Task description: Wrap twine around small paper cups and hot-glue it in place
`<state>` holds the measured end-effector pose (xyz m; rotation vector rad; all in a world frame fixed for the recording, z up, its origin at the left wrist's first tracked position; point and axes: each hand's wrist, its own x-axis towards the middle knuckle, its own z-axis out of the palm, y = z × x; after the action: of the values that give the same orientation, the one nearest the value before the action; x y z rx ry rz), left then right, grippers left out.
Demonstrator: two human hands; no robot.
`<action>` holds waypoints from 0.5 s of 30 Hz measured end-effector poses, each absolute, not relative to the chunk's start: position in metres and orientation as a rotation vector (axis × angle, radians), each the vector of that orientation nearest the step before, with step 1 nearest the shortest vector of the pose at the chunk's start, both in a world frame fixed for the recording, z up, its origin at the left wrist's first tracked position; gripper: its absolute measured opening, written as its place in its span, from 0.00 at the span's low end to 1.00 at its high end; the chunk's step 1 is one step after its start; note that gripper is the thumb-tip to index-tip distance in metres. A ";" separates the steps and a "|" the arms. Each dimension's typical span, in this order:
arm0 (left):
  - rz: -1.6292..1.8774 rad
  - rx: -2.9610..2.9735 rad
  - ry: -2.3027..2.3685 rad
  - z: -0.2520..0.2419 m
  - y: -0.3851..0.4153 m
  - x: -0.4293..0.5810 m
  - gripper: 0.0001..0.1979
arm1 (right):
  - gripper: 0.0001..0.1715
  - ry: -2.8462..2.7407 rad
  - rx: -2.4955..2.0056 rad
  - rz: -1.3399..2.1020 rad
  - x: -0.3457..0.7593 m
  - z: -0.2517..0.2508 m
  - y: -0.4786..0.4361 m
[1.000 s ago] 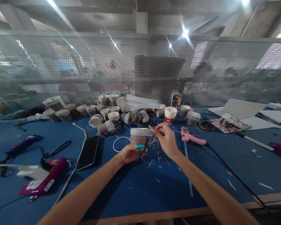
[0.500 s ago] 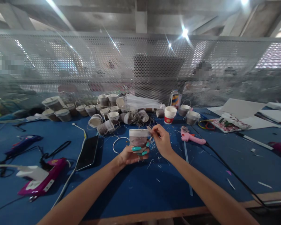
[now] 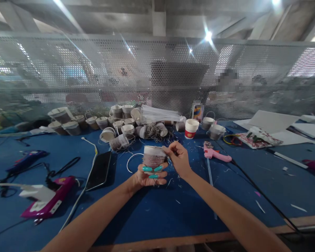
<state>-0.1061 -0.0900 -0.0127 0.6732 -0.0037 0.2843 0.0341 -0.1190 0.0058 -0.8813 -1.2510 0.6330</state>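
Wrapped cup (image 3: 153, 156) in left grip (image 3: 147, 176)

A blue-covered worktop (image 3: 147, 217) fills the lower half of the view, with a bare wooden strip (image 3: 173, 241) along its front edge. At the worktop's far edge a perforated metal screen (image 3: 94, 77) runs the full width, and blurred shapes of the hall beyond show through its holes. Above it spans a grey concrete ceiling (image 3: 107, 17) with beams and a square column (image 3: 159, 22). A ceiling lamp (image 3: 208, 35) flares right of the column, and a bright patch (image 3: 307, 63) glows through the screen's far right
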 end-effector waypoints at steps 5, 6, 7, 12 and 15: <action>0.232 0.660 -0.028 -0.017 -0.087 -0.108 0.20 | 0.16 -1.159 -0.855 0.791 0.031 0.003 -0.119; 0.227 0.656 -0.036 -0.017 -0.087 -0.108 0.20 | 0.17 -1.130 -0.847 0.826 0.029 0.002 -0.118; 0.222 0.650 -0.048 -0.016 -0.087 -0.108 0.19 | 0.17 -1.104 -0.841 0.860 0.028 0.001 -0.118; 0.215 0.566 -0.108 -0.014 -0.091 -0.108 0.19 | 0.21 -0.975 -0.838 1.010 0.024 -0.001 -0.117; 0.227 0.523 -0.093 -0.017 -0.093 -0.108 0.23 | 0.29 -0.992 -0.815 1.145 0.023 -0.002 -0.118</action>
<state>-0.1082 -0.0926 -0.0166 0.5230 -0.0929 0.2272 0.0230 -0.1178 -0.0025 -0.8151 -0.9921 1.1452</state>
